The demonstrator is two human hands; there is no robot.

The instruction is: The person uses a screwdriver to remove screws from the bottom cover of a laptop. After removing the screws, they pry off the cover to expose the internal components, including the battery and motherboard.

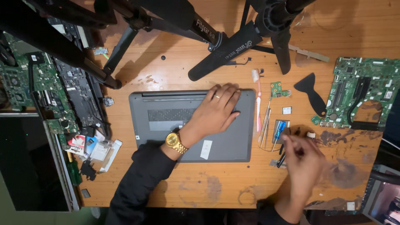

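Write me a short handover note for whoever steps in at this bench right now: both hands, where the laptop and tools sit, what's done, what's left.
Left hand: flat on the grey laptop, which lies closed, underside up, mid-table.
Right hand: blurred, over the small tools right of the laptop; whether it grips one is unclear.
Nearby: toothbrush, black pry tool, green circuit board.
Done: bottom cover looks still on.
Left: likely opening it.
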